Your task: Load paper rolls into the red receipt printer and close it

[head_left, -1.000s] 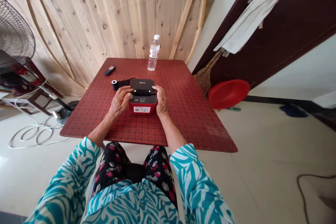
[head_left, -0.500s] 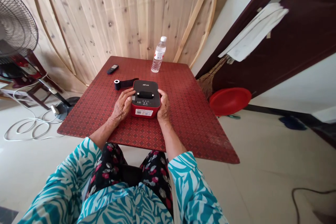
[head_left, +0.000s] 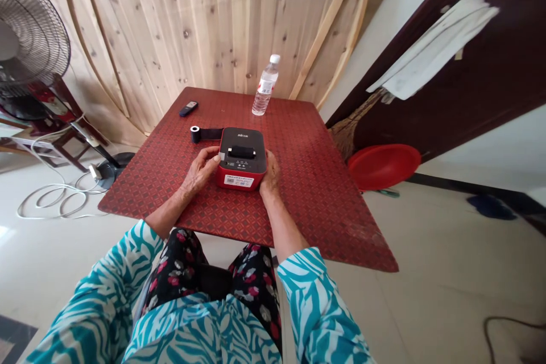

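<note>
A red box with a black top [head_left: 242, 139] sits on the table, a white printed label on its near side. Across its top lies a small black bundle [head_left: 242, 152] with pale ends. My left hand [head_left: 202, 170] holds the box's left side, its thumb at the near left corner of the top. Against the right side presses my right hand [head_left: 271, 175], most of its fingers hidden behind the box. From behind the left edge, a black strip runs out to a small black roll [head_left: 195, 134] with a white core.
The red patterned table [head_left: 307, 182] also carries an upright water bottle [head_left: 265, 85] and a dark handheld device [head_left: 188, 108]. A fan [head_left: 29, 40] and looped cable stand left. On the right are a red basin [head_left: 384, 166] and a broom [head_left: 352, 125].
The view has shifted slightly. My right hand has slid lower along the box's side, and my left thumb now rests at its top corner. The box stays on the table.
</note>
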Motion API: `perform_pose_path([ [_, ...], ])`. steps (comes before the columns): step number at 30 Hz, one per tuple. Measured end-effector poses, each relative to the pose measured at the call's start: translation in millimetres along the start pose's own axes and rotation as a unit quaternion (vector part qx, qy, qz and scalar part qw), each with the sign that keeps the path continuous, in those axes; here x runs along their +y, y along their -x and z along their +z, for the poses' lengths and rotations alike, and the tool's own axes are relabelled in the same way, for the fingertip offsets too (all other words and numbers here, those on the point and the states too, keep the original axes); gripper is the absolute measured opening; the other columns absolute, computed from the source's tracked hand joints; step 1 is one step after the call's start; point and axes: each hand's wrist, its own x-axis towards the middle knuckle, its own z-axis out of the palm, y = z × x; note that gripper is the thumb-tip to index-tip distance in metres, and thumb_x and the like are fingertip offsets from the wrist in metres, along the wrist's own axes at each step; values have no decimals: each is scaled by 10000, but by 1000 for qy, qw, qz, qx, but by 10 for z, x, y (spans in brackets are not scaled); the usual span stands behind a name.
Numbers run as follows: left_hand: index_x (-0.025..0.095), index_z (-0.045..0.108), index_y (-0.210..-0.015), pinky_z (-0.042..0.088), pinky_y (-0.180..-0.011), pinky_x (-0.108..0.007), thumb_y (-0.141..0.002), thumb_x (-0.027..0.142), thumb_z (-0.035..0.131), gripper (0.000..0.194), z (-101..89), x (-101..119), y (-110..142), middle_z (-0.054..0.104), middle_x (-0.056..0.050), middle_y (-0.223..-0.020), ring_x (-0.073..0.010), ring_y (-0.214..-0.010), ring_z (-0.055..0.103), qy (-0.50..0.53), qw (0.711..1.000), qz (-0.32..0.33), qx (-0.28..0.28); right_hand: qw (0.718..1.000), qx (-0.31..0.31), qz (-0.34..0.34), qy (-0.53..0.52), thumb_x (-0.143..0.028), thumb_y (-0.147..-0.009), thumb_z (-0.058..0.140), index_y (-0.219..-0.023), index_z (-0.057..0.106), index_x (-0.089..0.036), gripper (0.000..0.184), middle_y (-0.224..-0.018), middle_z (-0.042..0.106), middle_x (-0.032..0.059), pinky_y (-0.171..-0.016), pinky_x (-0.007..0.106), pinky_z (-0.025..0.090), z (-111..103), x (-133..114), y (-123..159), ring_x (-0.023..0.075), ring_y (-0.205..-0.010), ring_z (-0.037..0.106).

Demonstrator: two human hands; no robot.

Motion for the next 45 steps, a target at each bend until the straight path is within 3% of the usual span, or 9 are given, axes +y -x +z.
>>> perform_pose_path([
  [5, 194, 606, -1173, 489, -944, -374, -814, 521, 648, 487, 59, 28, 10, 687, -79, -1180, -231, -1060, 641, 71, 997, -30, 1, 1000, -7, 3, -13, -541, -896, 411, -1027, 695, -220, 448, -1040, 713, 43, -958, 386, 448, 1, -17, 24, 198, -1020, 620],
  [11, 191, 640, -1082, 507, -836, -320, -780, 466, 691, 412, 125, -2, -53, 717, -43, -997, -184, -897, 663, 130, 990, -52, 29, 1000, 3, 2, -6, -521, -909, 391, -1041, 682, -224, 436, -1079, 702, 42, -977, 387, 442, 3, -2, 22, 194, -1049, 615],
  [24, 198, 654, -935, 498, -701, -267, -740, 430, 697, 306, 168, 46, -140, 696, -20, -895, -150, -784, 637, 136, 986, -75, 66, 1000, 16, 2, 6, -579, -906, 391, -1063, 681, -228, 481, -1133, 693, 59, -1023, 426, 427, 19, -18, -3, 213, -1107, 596],
  [34, 204, 553, -761, 386, -509, -204, -562, 255, 688, 245, 207, 202, -257, 569, 58, -649, -81, -554, 500, 186, 963, -168, 95, 1000, 15, 8, -2, -564, -909, 394, -1069, 673, -232, 463, -1121, 696, 50, -1016, 426, 426, 17, -23, -2, 209, -1087, 602],
  [45, 211, 526, -769, 383, -507, -211, -512, 226, 660, 290, 223, 237, -296, 568, 67, -630, -87, -543, 502, 182, 957, -201, 101, 1000, 5, 10, 8, -552, -904, 404, -1089, 672, -221, 465, -1177, 686, 67, -1027, 417, 411, 11, -103, 13, 215, -1132, 586],
])
